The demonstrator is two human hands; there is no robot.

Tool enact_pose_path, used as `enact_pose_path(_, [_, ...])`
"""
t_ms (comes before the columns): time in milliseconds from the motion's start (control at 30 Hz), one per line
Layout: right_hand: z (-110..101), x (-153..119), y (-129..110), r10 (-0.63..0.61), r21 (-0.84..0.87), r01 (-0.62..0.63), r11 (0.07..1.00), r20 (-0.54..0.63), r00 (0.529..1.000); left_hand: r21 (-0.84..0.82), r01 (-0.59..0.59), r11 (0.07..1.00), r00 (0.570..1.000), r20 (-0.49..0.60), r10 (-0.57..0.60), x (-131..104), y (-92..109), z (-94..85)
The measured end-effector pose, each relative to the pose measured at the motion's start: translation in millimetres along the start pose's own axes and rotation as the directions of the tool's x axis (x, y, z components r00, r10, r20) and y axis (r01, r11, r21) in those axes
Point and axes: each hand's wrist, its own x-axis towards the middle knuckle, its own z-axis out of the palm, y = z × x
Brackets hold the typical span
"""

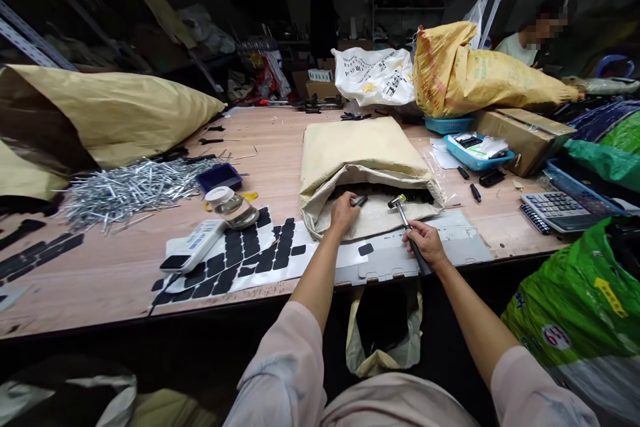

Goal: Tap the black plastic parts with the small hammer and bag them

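Presently, the beige sack [357,140] lies flat on the counter [270,130], its mouth open toward the wearer. The left hand [344,214] is closed on a small dark piece [359,200] at the sack's mouth. The right hand [425,244] grips a hammer [403,217], its head over the sack's lower lip. Noted left of the sack: a clear jar [239,209], black pads [233,250] and piled metal rods [125,192]. Noted right of the sack: a calculator [559,207]
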Motion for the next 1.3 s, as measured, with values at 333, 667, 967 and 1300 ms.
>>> enact_pose_path(333, [-2.2,-4.5,1.5,-0.054,-0.021,0.055,0.998,0.014,0.998,-0.222,-0.181,0.958,0.968,0.133,0.213,-27.4,1.1,36.0])
enact_pose_path(667, [1.5,-14.0,-21.9,-0.081,-0.047,0.082,0.996,0.017,0.997,-0.369,-0.155,0.917,0.975,0.093,0.202,-24.9,-2.7,41.9])
enact_pose_path(967, [12.2,-20.8,-11.8,-0.046,-0.144,0.055,0.988,0.064,0.997,-0.397,-0.083,0.914,0.983,0.115,0.14,-31.2,5.1,36.0])
enact_pose_path(1300, [15.4,-13.8,-11.5,-0.044,-0.119,0.06,0.991,0.131,0.99,-0.334,-0.078,0.939,0.983,0.132,0.129,-31.0,5.7,35.5])
